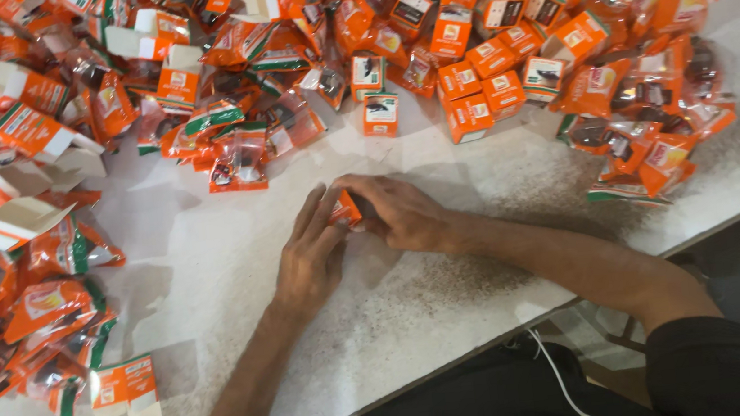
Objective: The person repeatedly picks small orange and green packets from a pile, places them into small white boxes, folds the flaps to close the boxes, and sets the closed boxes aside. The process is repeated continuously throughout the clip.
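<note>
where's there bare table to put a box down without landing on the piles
Bare patches: the white table between the hands and the closed boxes behind; the speckled strip along the near edge, right of the left hand; and between that hand and the left pouches. The far side is crowded, as are both side heaps.

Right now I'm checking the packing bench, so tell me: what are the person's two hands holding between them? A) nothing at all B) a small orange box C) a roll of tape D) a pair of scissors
B: the left hand and right hand meet around a small orange box on the white table.
</note>
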